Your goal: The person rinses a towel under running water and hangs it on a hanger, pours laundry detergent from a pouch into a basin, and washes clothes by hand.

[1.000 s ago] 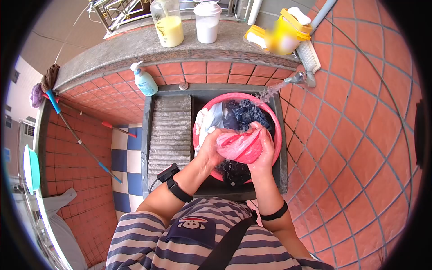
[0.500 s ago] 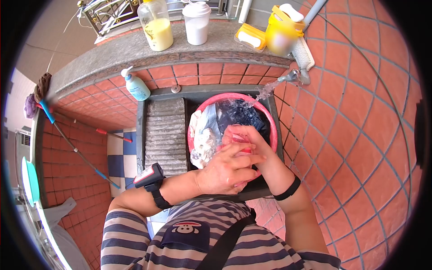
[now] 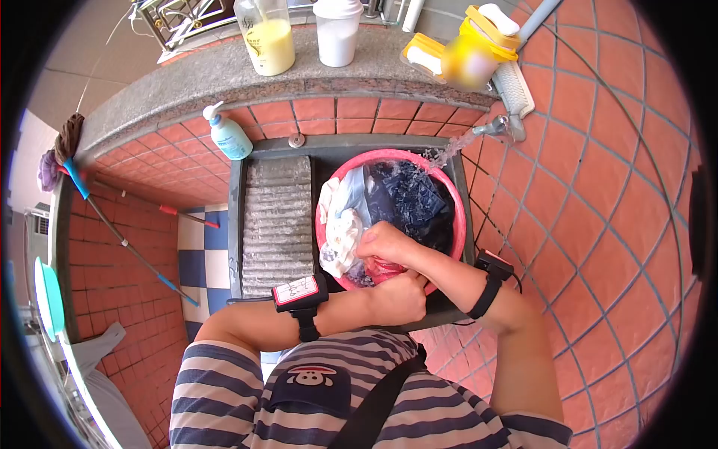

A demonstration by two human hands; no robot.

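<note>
A pink basin (image 3: pixel 458 217) stands in the dark stone sink and holds wet laundry in water. My right hand (image 3: pixel 387 244) is closed on a wet red cloth (image 3: pixel 383 267) over the basin's near side. Closer to my body, my left hand (image 3: pixel 402 297) makes a fist round the cloth's other end. White fabric (image 3: pixel 345 232) lies at the basin's left, beside a strip of light blue fabric (image 3: pixel 356 191). Dark navy clothing (image 3: pixel 411 196) fills the back and right. From the tap (image 3: pixel 502 129), water runs into the basin at its back right rim.
Left of the basin is a ridged washboard (image 3: pixel 277 224) built into the sink. A blue pump bottle (image 3: pixel 228 135) stands at the back left corner. The ledge holds a yellow bottle (image 3: pixel 267 45), a white cup (image 3: pixel 338 34), yellow brushes (image 3: pixel 426 56) and a scrub brush (image 3: pixel 514 86).
My hands were close together and overlapping over the red cloth; now each grips it in a fist, the right farther back, the left nearer my body. The view has shifted slightly.
</note>
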